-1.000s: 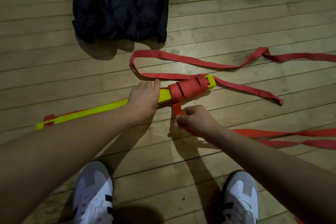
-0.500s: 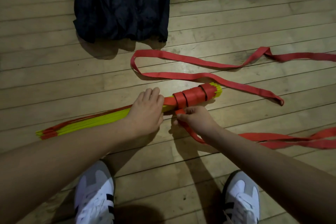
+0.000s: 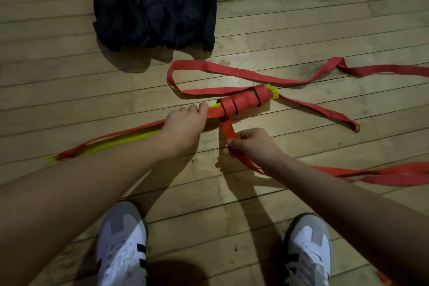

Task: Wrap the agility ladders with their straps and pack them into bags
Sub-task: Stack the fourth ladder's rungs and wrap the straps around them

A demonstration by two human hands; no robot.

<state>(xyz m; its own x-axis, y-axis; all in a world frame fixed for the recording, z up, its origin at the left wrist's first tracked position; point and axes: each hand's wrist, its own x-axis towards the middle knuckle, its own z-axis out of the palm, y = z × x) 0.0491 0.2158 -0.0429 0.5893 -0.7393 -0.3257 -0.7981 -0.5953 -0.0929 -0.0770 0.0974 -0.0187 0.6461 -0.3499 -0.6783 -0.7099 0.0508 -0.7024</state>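
Mid-wrap on the wooden floor [image 3: 325, 18]: bundle of yellow ladder rungs [image 3: 130, 141] lying flat, several red coils already around its far end. Left hand [image 3: 183, 125] curled over the bundle, gripping it beside the coils; right hand [image 3: 250, 144] pinching the red strap [image 3: 228, 129] just below them. Best done by keeping the strap flat and taut, laying each turn snug against the last, and steadying the bundle. Count: one rung bundle, two loose strap runs trailing right, two dark bags [image 3: 153, 4] beyond, two white sneakers [image 3: 120, 248].
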